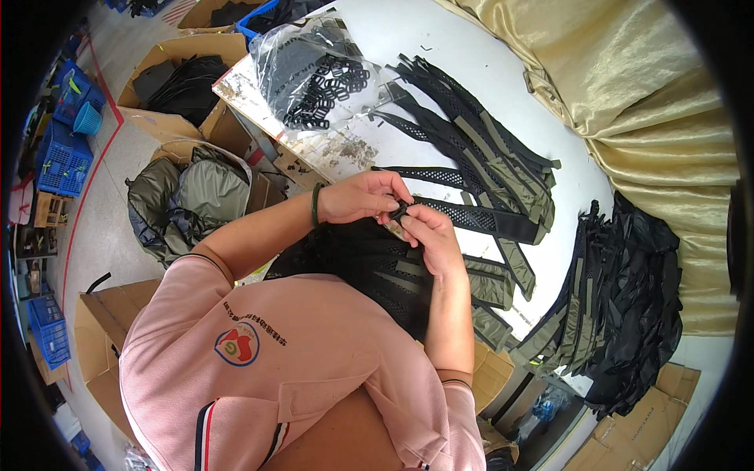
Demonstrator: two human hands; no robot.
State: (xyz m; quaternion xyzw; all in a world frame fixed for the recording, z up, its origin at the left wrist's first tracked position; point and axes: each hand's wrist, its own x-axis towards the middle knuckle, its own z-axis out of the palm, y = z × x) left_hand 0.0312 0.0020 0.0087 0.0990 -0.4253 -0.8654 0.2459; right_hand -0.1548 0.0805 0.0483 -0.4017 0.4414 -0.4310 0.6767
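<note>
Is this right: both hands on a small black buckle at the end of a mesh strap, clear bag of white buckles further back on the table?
Nearly. The head view shows the left hand and right hand together on the small black buckle at the end of the mesh strap. The clear bag further back on the table holds black buckles, not white.
</note>
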